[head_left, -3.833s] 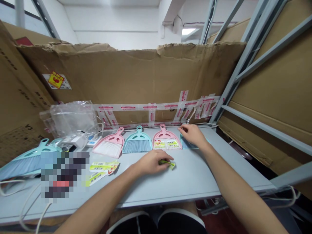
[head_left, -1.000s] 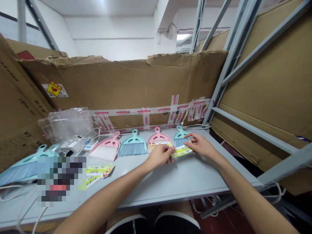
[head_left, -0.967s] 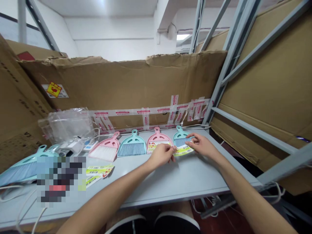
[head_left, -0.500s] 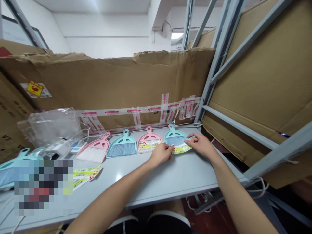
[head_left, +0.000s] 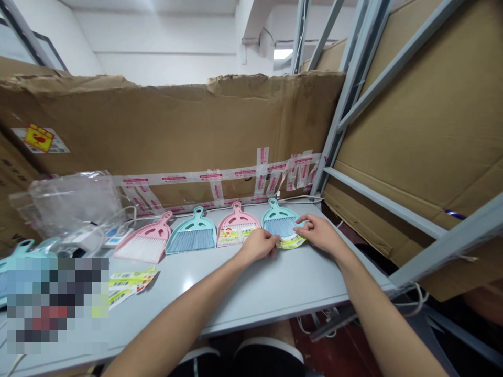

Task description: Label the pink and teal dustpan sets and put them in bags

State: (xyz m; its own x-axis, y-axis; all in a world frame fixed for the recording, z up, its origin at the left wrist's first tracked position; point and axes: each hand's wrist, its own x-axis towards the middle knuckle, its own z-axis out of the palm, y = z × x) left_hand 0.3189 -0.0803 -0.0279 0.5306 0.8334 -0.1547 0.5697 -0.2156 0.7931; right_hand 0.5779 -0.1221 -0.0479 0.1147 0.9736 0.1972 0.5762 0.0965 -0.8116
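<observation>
Bent into a clearer curve than a second ago, the green-and-white label strip (head_left: 291, 243) bows along the front edge of the rightmost blue dustpan (head_left: 273, 211), and everything sits a little further left in this head view. That leaves the strip, I judge, close to how the label (head_left: 234, 233) lies across the bristles of the neighbouring pink dustpan (head_left: 237, 212).

My left hand (head_left: 259, 244) is closed narrowly, finger and thumb pinching the strip's left end; my right hand (head_left: 316, 231) pinches the other end, its lower fingers curled loosely. Further left on the grey table (head_left: 239, 298) stand a blue dustpan (head_left: 192, 240) and a pink one (head_left: 141, 247), near two loose labels (head_left: 131, 281).

My fingers hide both strip ends, and I cannot tell whether its middle touches the pan. Its print is too small to read. Pixel blocks mask objects at lower left, where another blue dustpan (head_left: 26, 249) is cut off.
</observation>
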